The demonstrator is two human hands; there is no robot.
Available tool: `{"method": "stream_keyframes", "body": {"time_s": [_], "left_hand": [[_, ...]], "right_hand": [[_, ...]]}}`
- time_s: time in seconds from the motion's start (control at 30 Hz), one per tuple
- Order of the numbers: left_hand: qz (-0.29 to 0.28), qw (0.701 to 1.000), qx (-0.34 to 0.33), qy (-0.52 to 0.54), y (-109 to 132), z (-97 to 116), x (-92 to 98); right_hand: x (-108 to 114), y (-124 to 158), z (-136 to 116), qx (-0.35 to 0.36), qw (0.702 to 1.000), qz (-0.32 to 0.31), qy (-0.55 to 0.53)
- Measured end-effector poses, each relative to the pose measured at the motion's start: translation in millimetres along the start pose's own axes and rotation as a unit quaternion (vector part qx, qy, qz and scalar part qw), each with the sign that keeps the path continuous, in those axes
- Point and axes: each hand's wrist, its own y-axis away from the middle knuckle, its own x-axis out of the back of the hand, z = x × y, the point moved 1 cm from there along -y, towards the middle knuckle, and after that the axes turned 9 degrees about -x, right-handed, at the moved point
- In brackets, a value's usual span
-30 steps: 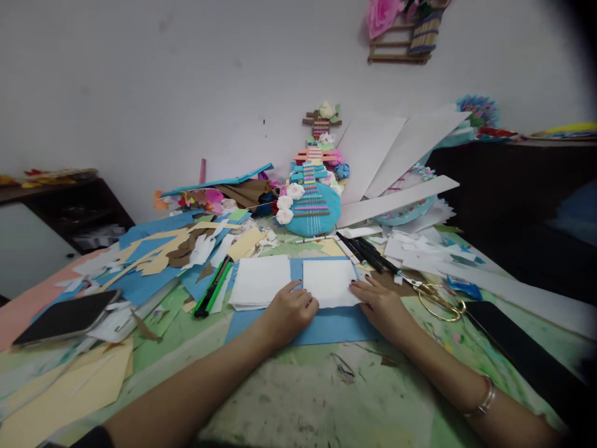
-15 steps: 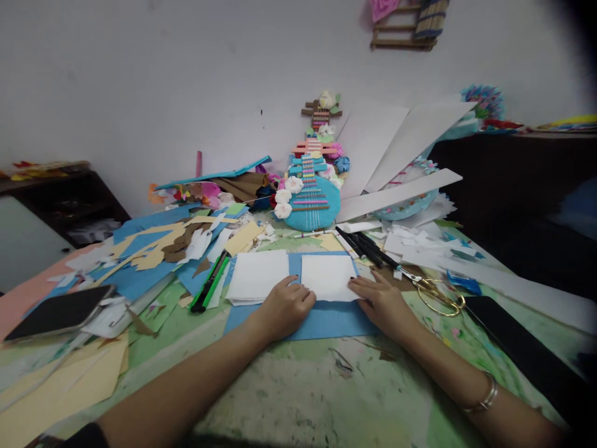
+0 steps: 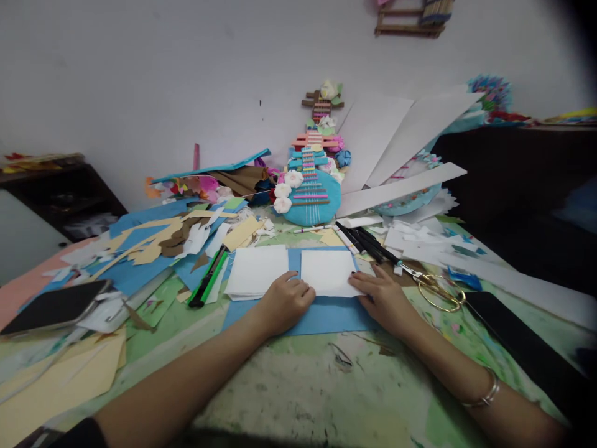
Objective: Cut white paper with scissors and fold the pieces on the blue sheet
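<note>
A square white sheet of paper, looking like tissue or a napkin, lies flat on a blue sheet in front of me. My left hand is closed, its fingers curled at the lower left corner of the white square; the fingertips are partly hidden. At the right edge of that square rests my right hand, fingers stretched out flat and touching the paper. A stack of similar white squares sits to the left, beside my left hand.
Left of the stack lies a green-and-black utility knife amid paper scraps. Black pens, gold-handled scissors and a long black object are on the right. A blue lute-shaped craft stands behind. A phone lies far left.
The view has shifted slightly, so things appear a little higher. Both hands keep their places against the white square.
</note>
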Motion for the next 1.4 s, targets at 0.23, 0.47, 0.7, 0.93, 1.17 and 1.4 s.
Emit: {"method": "stream_keyframes", "body": {"time_s": [0.23, 0.47, 0.7, 0.93, 1.17, 1.4], "left_hand": [[-0.004, 0.999, 0.014, 0.034, -0.5, -1.8, -0.8], [0.005, 1.000, 0.007, 0.024, -1.1, -1.9, -1.4], [0.014, 1.000, -0.003, -0.002, -1.2, -1.8, -1.1], [0.016, 1.000, -0.004, -0.005, -1.9, -2.2, -0.1], [0.022, 1.000, 0.005, -0.003, -1.3, -2.6, -1.2], [0.038, 0.999, 0.007, -0.012, -1.8, -3.1, -0.3]], "right_hand": [[4.5, 1.6, -0.6, 0.029, 0.998, 0.005, -0.049], [3.1, 0.4, -1.5, 0.036, 0.998, 0.006, -0.045], [1.4, -1.1, 0.0, 0.047, 0.998, 0.019, -0.030], [-0.8, -1.0, 0.8, 0.042, 0.999, 0.017, -0.022], [-1.7, -0.8, 1.8, 0.041, 0.999, 0.020, -0.022], [-1.4, -1.6, 1.8, 0.044, 0.998, 0.031, -0.020]]}}
